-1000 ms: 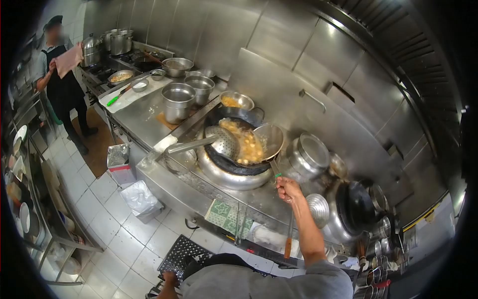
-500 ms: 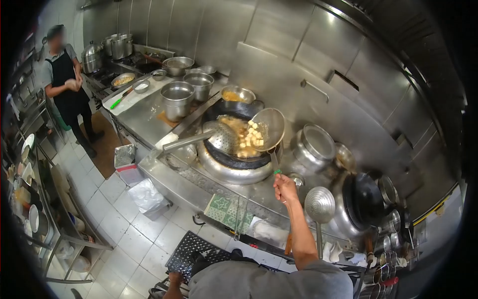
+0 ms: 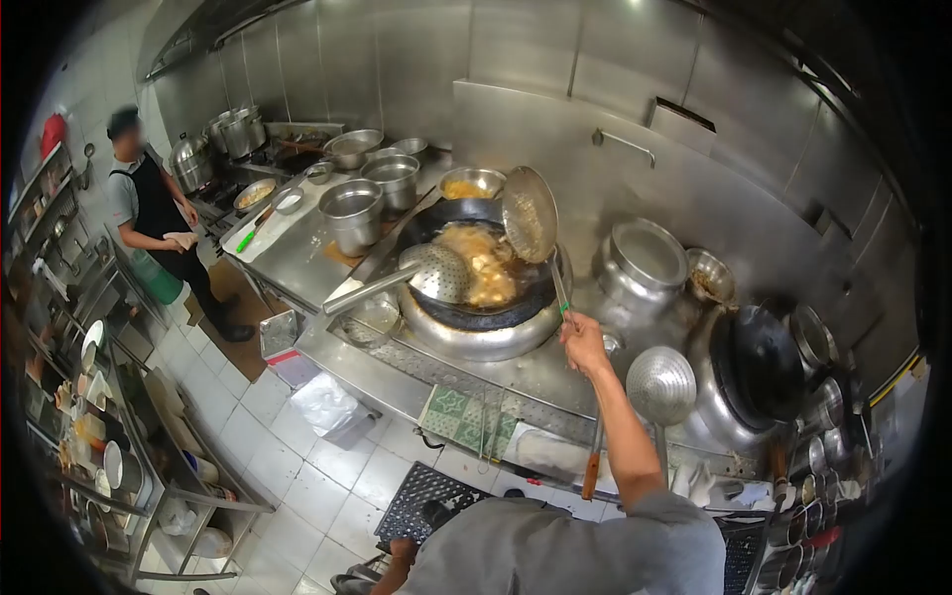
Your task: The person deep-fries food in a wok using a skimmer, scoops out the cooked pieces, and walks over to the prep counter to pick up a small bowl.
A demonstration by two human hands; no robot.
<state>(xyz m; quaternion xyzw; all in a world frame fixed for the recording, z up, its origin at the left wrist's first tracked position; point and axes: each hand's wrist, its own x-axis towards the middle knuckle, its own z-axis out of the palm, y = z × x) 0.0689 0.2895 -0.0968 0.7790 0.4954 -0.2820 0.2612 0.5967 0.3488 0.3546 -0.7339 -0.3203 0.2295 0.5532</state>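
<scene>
My right hand [image 3: 585, 345] is closed around the handle of a wire-mesh strainer [image 3: 529, 214]. The strainer is tipped up on edge above the wok [image 3: 516, 319], and no cubes show in its mesh. Bubbling yellow-brown oil [image 3: 471, 243] fills the wok, with pale pieces [image 3: 488, 268] in it. A perforated ladle [image 3: 439, 275] lies across the wok's left side, its handle pointing left. Low at the bottom of the view, my left hand [image 3: 402, 547] hangs beside my body. Its fingers are too small and partly hidden to read.
Steel pots [image 3: 351, 213] stand left of the wok. A bowl of yellow food [image 3: 472, 183] sits behind it. To the right are a lidded pot [image 3: 645, 260], another perforated ladle [image 3: 660, 385] and a second wok [image 3: 769, 367]. A co-worker [image 3: 154, 203] stands at far left, holding a cloth.
The strainer has tilted from nearly level to upright, and its pale cubes have gone into the oil. My view has shifted slightly. The co-worker's hands have lowered and moved apart.
</scene>
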